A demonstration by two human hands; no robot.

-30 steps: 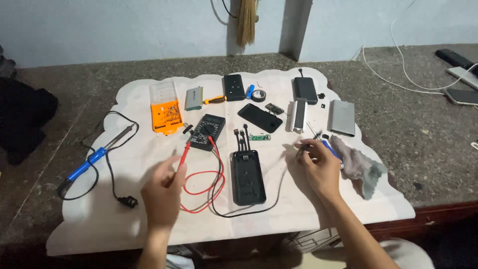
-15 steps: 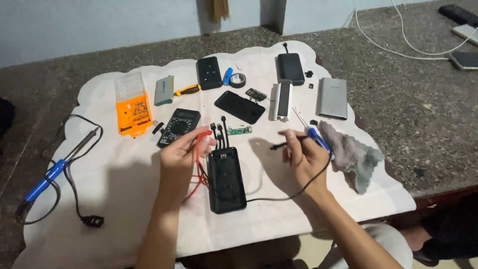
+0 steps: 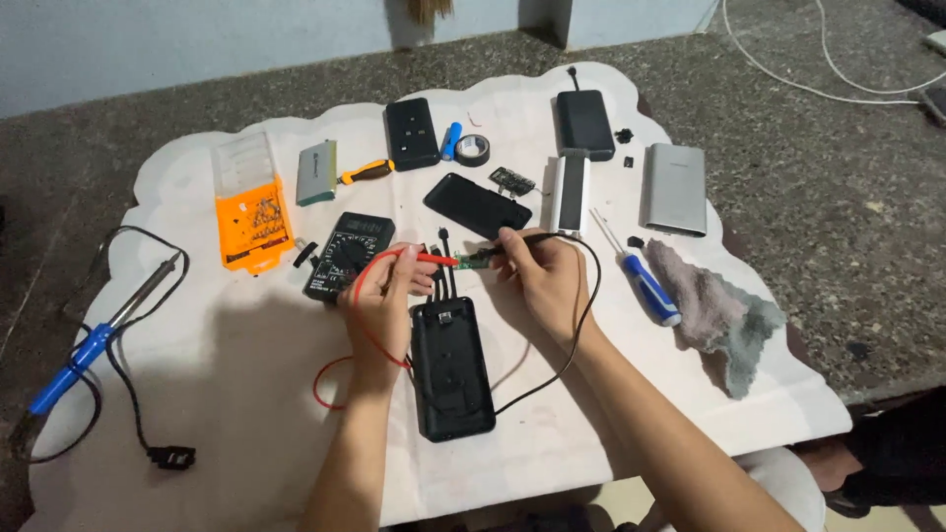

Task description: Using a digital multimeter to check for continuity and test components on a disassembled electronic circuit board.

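Note:
My left hand [image 3: 387,296] grips a red multimeter probe [image 3: 431,258], its tip pointing right at a small green circuit board [image 3: 474,263]. My right hand [image 3: 544,279] grips a black probe [image 3: 512,246] that meets the same board from the right. A black power bank [image 3: 452,366] lies flat just below the board, between my forearms. The black multimeter [image 3: 349,255] sits left of my left hand, with red lead wire [image 3: 335,366] looping beneath the wrist.
On the white mat [image 3: 246,394]: a blue-handled soldering iron [image 3: 89,340] at left, an orange bit case [image 3: 253,219], a dark phone [image 3: 477,206], black tape roll [image 3: 472,150], a blue screwdriver [image 3: 645,286], a grey cloth [image 3: 724,315], a silver power bank [image 3: 674,188].
Both hands have come together above the power bank. The red and black probe tips now meet at the small green board. The camera view has shifted down and closer.

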